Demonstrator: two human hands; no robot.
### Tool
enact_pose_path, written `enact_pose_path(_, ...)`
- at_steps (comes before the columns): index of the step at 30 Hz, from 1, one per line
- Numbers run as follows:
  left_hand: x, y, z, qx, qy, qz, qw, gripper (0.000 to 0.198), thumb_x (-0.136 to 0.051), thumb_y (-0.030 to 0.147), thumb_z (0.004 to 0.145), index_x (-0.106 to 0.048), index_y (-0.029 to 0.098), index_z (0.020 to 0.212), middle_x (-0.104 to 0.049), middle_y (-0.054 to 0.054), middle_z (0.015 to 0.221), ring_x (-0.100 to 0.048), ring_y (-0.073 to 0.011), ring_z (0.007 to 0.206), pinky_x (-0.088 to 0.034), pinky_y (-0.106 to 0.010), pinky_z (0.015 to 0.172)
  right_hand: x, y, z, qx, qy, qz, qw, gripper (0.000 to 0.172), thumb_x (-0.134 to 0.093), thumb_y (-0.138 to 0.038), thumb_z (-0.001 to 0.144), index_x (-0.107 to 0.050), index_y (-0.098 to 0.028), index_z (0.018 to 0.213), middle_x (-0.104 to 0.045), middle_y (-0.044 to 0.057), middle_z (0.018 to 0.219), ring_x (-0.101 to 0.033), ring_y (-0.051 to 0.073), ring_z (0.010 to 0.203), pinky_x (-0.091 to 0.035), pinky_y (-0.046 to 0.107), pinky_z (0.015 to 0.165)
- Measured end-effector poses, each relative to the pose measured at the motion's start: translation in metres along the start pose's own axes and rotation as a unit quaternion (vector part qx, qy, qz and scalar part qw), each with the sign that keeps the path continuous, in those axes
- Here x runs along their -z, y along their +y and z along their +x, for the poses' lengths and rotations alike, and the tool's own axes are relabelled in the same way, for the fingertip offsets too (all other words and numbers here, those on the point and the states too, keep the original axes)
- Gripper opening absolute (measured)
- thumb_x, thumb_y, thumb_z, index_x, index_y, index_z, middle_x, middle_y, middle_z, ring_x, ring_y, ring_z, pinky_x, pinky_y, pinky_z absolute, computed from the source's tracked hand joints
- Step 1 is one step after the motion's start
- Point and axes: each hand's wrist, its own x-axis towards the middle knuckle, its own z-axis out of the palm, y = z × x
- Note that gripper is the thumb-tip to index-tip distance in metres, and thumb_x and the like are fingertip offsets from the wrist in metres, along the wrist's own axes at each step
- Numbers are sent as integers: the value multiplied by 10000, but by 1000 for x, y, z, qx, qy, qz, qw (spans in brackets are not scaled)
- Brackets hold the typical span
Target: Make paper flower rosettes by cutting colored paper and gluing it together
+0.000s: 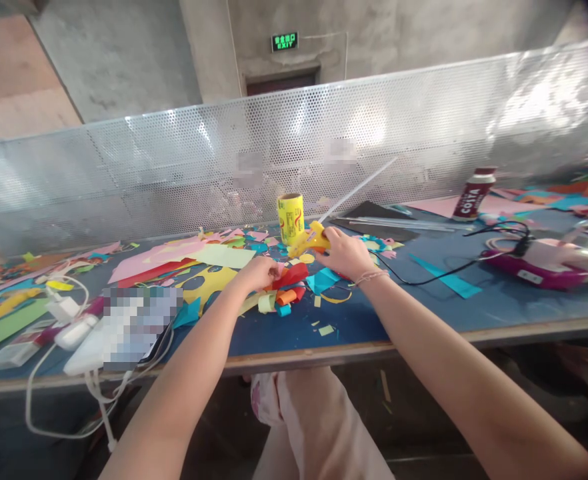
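Note:
My right hand [345,252] is wrapped round a yellow hot glue gun [310,240], its nozzle end pointing left. A long white glue stick [359,189] slants up out of it toward the right. My left hand [260,275] has its fingers curled in a pinch at the edge of a red paper strip [293,273], just left of the glue gun. Curled orange paper [287,297] and blue paper loops [284,310] lie below it, close to a flat piece of turquoise paper [323,281]. Behind the glue gun stands a yellow tape roll [291,217].
A phone [151,330] with white cables lies at the left front edge. Pink paper sheets [154,257] and yellow paper with holes [209,285] are behind. To the right are spare glue sticks [404,224], a bottle [474,195] and a purple power strip [534,270]. Perforated metal screen [174,173] at the back.

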Motion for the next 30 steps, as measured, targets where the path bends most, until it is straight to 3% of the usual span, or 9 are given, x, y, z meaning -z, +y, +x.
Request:
enact_pose_path(4,3,5,-1,-51,-1,50,997,249,-481,28,636,-658,195,689,-644,-26,752,-599,-169,703,-430,-255,657,2,4,1,-29,18,9,999,370,-472,-481,778,-503,-195,1012,-630,81,999,-575,210,694,-264,292,532)
enact_pose_path(10,3,3,-2,-21,-15,0,1000,216,-468,44,656,-600,197,733,-637,-7,754,-581,-141,626,-399,-234,563,1,5,1,-36,26,13,999,375,-481,-485,775,-508,-196,1012,-627,75,979,-569,205,683,-269,292,541)
enact_pose_path(21,0,-3,1,-60,49,57,995,203,-506,62,667,-530,198,816,-617,-34,878,-560,-183,844,-409,-253,665,-2,6,2,-29,42,9,999,350,-500,-470,758,-508,-195,975,-638,67,918,-561,195,646,-235,282,524)
enact_pose_path(25,12,-15,0,-11,94,61,994,221,-533,73,658,-530,184,850,-603,-53,916,-561,-180,846,-418,-259,698,-2,7,2,-30,44,15,998,353,-504,-476,753,-505,-196,968,-639,68,908,-561,194,645,-247,281,528)
enact_pose_path(28,19,-28,-2,87,126,85,985,158,-559,161,704,-541,175,860,-613,-80,931,-566,-204,872,-416,-283,722,-3,8,2,-32,43,21,998,363,-499,-487,750,-512,-197,968,-636,72,913,-561,193,645,-263,283,530)
enact_pose_path(30,21,-36,-2,155,109,64,980,168,-593,288,710,-552,165,819,-620,-87,868,-574,-218,826,-413,-291,690,-4,9,2,-35,43,26,998,372,-497,-494,748,-515,-196,970,-634,75,911,-560,193,642,-276,285,532)
